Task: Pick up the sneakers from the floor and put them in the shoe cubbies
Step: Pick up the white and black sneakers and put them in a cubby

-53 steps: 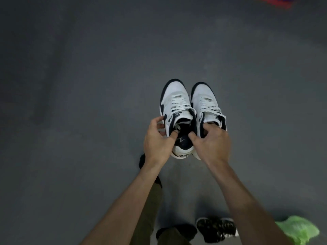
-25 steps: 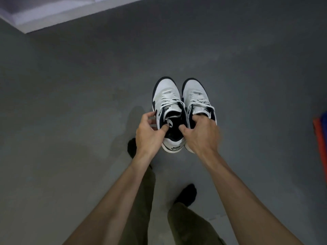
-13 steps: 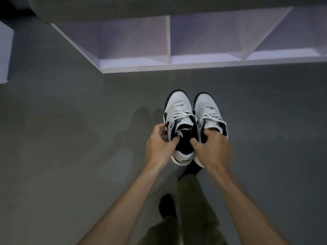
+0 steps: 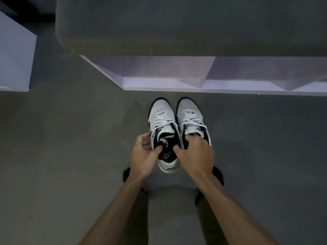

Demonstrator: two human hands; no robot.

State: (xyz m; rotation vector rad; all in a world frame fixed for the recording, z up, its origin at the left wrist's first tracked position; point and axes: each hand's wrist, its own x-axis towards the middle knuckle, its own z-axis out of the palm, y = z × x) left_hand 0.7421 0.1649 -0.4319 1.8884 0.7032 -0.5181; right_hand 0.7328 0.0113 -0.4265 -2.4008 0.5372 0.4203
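Note:
I hold a pair of white sneakers with dark trim side by side above the grey floor, toes pointing away from me. My left hand point(image 4: 144, 156) grips the collar of the left sneaker point(image 4: 161, 121), thumb inside the opening. My right hand point(image 4: 195, 154) has its fingers inside the right sneaker point(image 4: 190, 115) and hides its heel. The white shoe cubbies point(image 4: 177, 88) stand just ahead of the toes, low open compartments under a grey top.
A grey slab point(image 4: 177, 29) covers the cubby unit and overhangs it. A second white unit point(image 4: 16, 57) stands at the far left. My feet in dark socks point(image 4: 217, 174) and olive trousers are below the sneakers on the grey floor.
I have walked with the sneakers from open floor up to the cubbies, which now fill the upper view and sit closer. Both hands keep the same hold.

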